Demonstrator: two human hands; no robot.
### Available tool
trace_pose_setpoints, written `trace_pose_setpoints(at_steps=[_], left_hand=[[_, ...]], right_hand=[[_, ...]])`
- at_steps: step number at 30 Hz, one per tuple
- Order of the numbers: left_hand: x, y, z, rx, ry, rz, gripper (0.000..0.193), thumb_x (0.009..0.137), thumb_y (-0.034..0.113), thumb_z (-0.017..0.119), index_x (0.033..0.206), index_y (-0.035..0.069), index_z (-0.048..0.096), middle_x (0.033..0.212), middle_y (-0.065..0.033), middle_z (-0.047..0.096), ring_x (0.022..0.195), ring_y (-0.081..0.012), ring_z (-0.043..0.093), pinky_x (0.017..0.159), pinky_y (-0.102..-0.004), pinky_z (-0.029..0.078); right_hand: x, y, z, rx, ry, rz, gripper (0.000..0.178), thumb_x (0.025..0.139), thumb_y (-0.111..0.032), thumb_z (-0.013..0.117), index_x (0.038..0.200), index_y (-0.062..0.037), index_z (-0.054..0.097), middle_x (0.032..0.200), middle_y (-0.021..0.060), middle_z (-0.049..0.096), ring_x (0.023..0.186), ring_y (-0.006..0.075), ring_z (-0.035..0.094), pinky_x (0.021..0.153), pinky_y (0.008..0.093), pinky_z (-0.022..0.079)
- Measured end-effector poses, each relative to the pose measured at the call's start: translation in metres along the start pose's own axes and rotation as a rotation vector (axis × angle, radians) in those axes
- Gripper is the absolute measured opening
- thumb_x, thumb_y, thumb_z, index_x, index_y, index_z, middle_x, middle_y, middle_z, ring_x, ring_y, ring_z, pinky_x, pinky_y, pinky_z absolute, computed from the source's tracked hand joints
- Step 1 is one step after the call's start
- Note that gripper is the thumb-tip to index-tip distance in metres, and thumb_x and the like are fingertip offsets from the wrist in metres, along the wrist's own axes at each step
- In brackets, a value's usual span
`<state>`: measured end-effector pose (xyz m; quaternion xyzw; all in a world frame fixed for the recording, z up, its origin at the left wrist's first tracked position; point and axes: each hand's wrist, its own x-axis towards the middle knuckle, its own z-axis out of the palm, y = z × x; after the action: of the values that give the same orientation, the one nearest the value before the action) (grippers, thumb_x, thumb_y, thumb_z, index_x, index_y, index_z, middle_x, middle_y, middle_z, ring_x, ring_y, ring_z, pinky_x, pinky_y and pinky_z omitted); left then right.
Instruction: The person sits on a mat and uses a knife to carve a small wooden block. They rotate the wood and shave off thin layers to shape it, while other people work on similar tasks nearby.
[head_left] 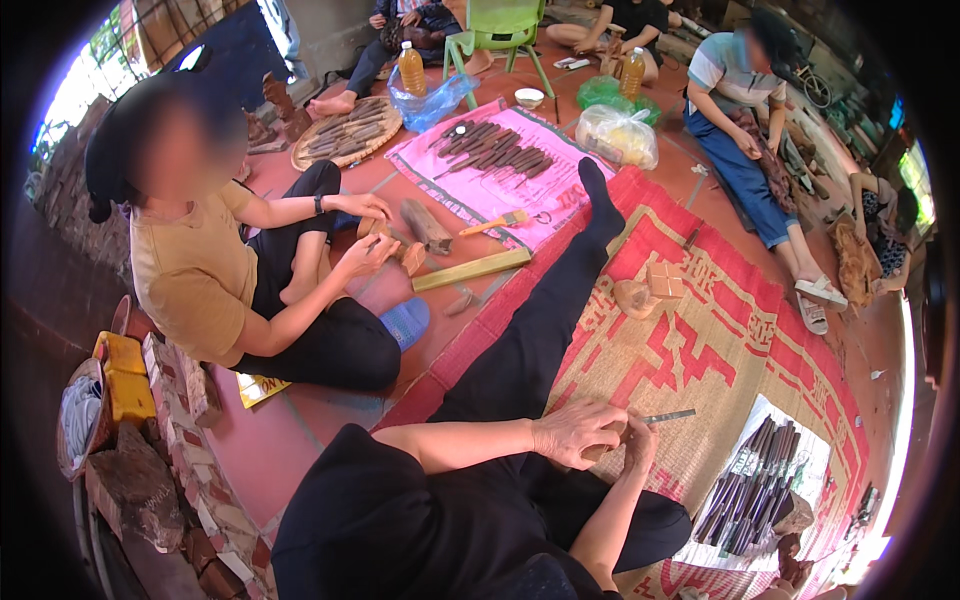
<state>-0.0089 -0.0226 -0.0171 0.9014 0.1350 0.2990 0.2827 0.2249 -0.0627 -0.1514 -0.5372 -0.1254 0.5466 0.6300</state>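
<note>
My left hand [572,432] is closed over a small brown wooden piece [600,452] held above my lap. Just to its right, my right hand [640,446] grips a thin metal carving tool [668,415] whose blade points right, and this hand touches the wood too. My black-clad leg [560,300] stretches forward over a red patterned woven mat [740,340]. Most of the wooden piece is hidden under my fingers.
Several carving tools lie on a white sheet [750,490] at my right. Wooden blocks [650,285] sit on the mat. A person in a tan shirt [200,270] carves wood at left, by a pink cloth [500,160] with more tools. Other people sit farther back.
</note>
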Motion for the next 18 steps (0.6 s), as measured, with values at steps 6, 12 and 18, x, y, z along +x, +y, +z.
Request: trace_pose_setpoints(at_steps=[6, 12, 18], left_hand=[[-0.003, 0.001, -0.003, 0.004, 0.004, -0.001, 0.043, 0.060, 0.020, 0.078, 0.098, 0.014, 0.058, 0.122, -0.0098, 0.043, 0.113, -0.0322, 0.048, 0.090, -0.0464, 0.040], [0.001, 0.000, 0.001, 0.009, 0.001, -0.021, 0.044, 0.060, 0.021, 0.078, 0.098, 0.013, 0.058, 0.122, -0.0105, 0.043, 0.112, -0.0325, 0.047, 0.089, -0.0462, 0.039], [0.002, 0.000, 0.002, -0.002, 0.010, -0.003, 0.045, 0.061, 0.018, 0.079, 0.100, 0.015, 0.057, 0.128, -0.0114, 0.042, 0.113, -0.0323, 0.048, 0.088, -0.0468, 0.038]], right_hand=[[-0.013, -0.014, 0.012, -0.122, 0.027, -0.020, 0.022, 0.073, -0.001, 0.069, 0.095, 0.0000, 0.066, 0.084, 0.0039, 0.066, 0.075, 0.0145, 0.060, 0.069, 0.0250, 0.048], [-0.015, -0.009, 0.011, -0.094, 0.100, -0.109, 0.027, 0.071, -0.001, 0.073, 0.097, 0.0009, 0.066, 0.078, 0.0022, 0.063, 0.070, 0.0126, 0.058, 0.065, 0.0243, 0.047], [-0.011, -0.010, 0.004, -0.386, 0.101, -0.263, 0.019, 0.069, -0.003, 0.076, 0.085, -0.0005, 0.066, 0.075, 0.0042, 0.063, 0.066, 0.0128, 0.055, 0.063, 0.0259, 0.044]])
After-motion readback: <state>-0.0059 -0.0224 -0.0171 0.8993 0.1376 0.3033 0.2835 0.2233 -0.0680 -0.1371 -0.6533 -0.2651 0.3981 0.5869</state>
